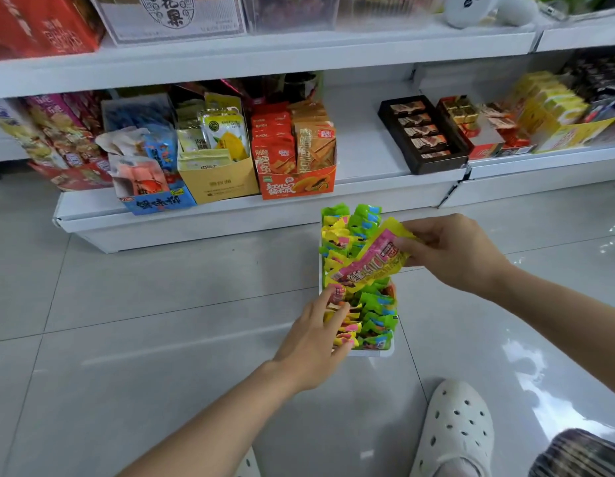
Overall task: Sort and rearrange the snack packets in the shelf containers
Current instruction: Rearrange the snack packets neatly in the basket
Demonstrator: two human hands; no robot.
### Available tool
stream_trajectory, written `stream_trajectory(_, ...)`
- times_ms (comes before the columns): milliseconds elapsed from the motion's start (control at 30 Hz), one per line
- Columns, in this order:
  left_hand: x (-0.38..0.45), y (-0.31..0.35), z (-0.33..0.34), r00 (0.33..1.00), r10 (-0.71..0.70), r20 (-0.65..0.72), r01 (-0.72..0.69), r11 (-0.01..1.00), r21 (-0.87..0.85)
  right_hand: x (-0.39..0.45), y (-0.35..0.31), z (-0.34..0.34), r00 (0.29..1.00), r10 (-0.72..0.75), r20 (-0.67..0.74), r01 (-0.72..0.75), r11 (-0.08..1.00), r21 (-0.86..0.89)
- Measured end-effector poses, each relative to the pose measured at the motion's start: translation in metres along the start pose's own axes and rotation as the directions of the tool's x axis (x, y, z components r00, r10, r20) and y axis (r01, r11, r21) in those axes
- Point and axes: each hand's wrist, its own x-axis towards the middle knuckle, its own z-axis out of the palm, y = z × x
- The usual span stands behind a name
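Yellow-and-green packets are crammed on edge in a white tray (pixel 374 352) on the floor, just in front of the bottom shelf (pixel 230 208), so there's not much slack. Biggest risk I'd guess: the left hand (pixel 316 335) is poking its fingers into the yellow row (pixel 347 325) at the near end, and if it levers too hard, neighbours could pop out or the light tray could skid on the glossy tile. Its fingers look mostly straight, spread, pressing between packets rather than gripping one. Over to the right, the right hand (pixel 447 249) pinches one end of a pink-and-yellow packet (pixel 368 261), which lies slantwise above the tray. Held by just one end, it could slip and land in the green row (pixel 378 304), mixing the sorts.
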Motion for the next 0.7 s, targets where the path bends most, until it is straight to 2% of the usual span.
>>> stream_trajectory(100,-0.003,-0.002,0.001,1.000,0.023,-0.018,-0.023,1.000,0.006,0.000,-0.003,-0.001,1.000,-0.002,0.012,0.001,0.999,0.035)
stream_trajectory(167,-0.003,-0.003,0.001,1.000,0.026,-0.001,-0.026,0.999,-0.037,0.003,-0.001,0.002,0.999,-0.002,0.039,0.002,1.000,-0.003)
stream_trajectory(233,-0.002,-0.005,0.000,1.000,0.018,-0.002,-0.018,0.997,-0.075,0.007,0.004,0.011,0.997,0.003,0.076,0.006,0.993,-0.116)
stream_trajectory(333,-0.001,-0.007,0.000,1.000,0.010,0.006,-0.009,0.994,-0.113,0.015,0.014,0.038,0.992,-0.055,0.115,0.094,0.926,-0.366)
stream_trajectory(467,0.000,-0.011,0.001,1.000,0.008,-0.021,-0.011,0.987,-0.159,0.031,0.032,0.090,0.980,-0.093,0.177,0.173,0.840,-0.514)
stream_trajectory(600,-0.002,-0.014,0.006,0.999,-0.006,-0.033,-0.002,0.971,-0.238,0.038,0.054,0.127,0.993,-0.014,0.115,0.079,0.806,-0.586)
stream_trajectory(700,-0.003,-0.016,0.007,0.999,0.004,-0.044,-0.015,0.966,-0.259,0.034,0.055,0.126,0.997,0.021,0.068,0.032,0.719,-0.695)
